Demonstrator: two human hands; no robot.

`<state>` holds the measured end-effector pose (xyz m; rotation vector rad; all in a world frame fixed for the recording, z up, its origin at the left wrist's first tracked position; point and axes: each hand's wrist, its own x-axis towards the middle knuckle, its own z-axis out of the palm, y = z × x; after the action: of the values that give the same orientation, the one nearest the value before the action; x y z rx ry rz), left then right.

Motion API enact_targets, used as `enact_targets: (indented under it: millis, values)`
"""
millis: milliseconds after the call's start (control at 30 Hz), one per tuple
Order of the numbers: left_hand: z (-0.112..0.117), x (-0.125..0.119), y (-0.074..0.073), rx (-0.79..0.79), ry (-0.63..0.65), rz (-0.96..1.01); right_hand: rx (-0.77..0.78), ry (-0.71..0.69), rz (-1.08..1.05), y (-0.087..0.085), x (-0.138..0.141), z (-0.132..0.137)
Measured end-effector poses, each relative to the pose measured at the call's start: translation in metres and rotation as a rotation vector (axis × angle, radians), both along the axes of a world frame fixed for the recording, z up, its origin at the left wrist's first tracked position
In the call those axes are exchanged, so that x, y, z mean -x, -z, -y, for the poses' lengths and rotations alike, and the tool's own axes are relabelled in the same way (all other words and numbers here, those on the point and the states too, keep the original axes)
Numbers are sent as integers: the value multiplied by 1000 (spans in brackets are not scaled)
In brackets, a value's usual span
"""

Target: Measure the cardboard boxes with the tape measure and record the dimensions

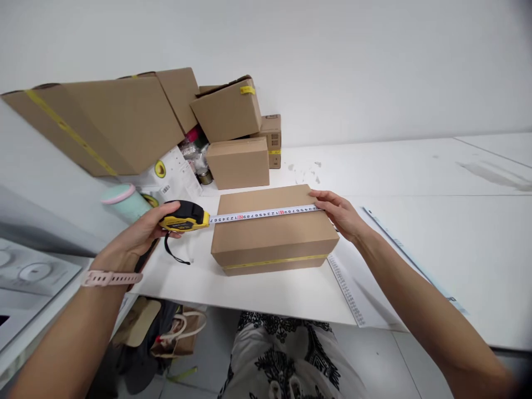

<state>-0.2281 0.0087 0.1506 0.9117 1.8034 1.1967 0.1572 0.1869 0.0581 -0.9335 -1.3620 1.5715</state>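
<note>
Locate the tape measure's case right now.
In the head view, the tape measure's case is left of centre, in the left grip, just off the left end of the box beneath its blade.

Light bright, white, apparently from above: brown box [274,230] paler on top than in front. Soft grey shadow on the spiral notebook [353,277]; dimmer below the table [457,249]. I note legible numerals on the measuring tape [260,215], left carton [116,122] stretched, upper right corner darkened.
</note>
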Motion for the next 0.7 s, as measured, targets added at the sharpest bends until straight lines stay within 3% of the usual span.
enact_targets:
  millis: [300, 700]
  values:
    - [1, 6, 6, 34, -10, 9, 15, 1, -8, 7, 1, -5]
    - [5, -5, -3, 32, 26, -18, -16, -6, 10, 8, 0, -5]
